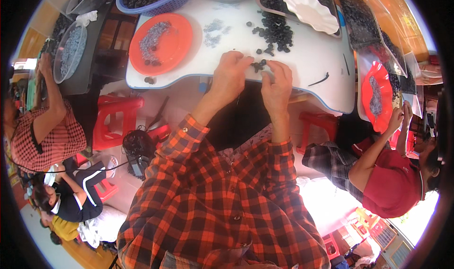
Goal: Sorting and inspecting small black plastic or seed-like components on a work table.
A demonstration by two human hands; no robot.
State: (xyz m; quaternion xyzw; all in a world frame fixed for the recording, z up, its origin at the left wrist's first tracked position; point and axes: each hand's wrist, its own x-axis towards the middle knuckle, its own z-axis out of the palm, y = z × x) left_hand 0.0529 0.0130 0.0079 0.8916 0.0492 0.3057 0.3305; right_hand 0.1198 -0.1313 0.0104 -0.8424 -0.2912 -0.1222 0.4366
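The white table (317, 56) has a red plate (178, 44) on it. The left hand (229, 77) and right hand (276, 86) are just apart at its near edge, fingers bent; I cannot tell if they grip anything. Small black bits (258, 66) sit between the fingertips, too tiny to show which way they point or their long side.

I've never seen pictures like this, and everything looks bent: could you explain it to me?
There is no machine here: these are a person's bare left hand and right hand, below orange and black checked sleeves. The single picture comes from a wide fisheye camera on that person's head, looking down, so straight edges bend. On the white table with a blue rim are a round orange-red plate with tiny grey-blue pieces and a loose pile of small black rounded pieces. A few black bits sit between the hands; exactly what each hand grips is too small to tell.
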